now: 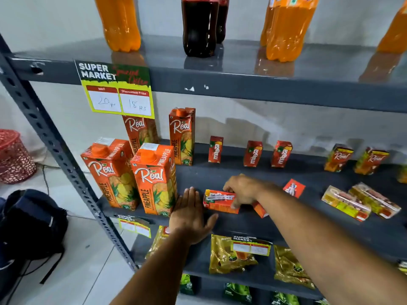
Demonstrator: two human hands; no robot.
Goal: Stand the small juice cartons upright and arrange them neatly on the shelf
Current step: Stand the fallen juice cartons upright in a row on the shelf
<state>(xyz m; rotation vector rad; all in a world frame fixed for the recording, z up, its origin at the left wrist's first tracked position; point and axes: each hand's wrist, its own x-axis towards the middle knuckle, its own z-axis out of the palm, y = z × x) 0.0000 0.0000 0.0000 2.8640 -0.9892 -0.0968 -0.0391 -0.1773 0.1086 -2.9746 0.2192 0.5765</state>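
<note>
On the dark grey middle shelf (275, 219), a small red juice carton (217, 201) lies on its side with my right hand (242, 190) gripping it from above. A second small carton (259, 210) lies tipped under my right wrist, and a third (294, 188) lies flat behind it. My left hand (191, 214) rests flat and open on the shelf, just left of the held carton. Three small red cartons (215, 149) (252, 153) (281, 154) stand upright at the back. Two small orange cartons (338, 158) (371, 160) stand at the back right. Two more (345, 202) (374, 200) lie flat at right.
Several tall pineapple juice cartons (154, 179) stand at the shelf's left, close to my left hand. Soda bottles (199, 25) stand on the shelf above, with a price tag (116, 89) on its edge. Gold packets (231, 254) fill the shelf below. A dark backpack (30, 225) lies on the floor at left.
</note>
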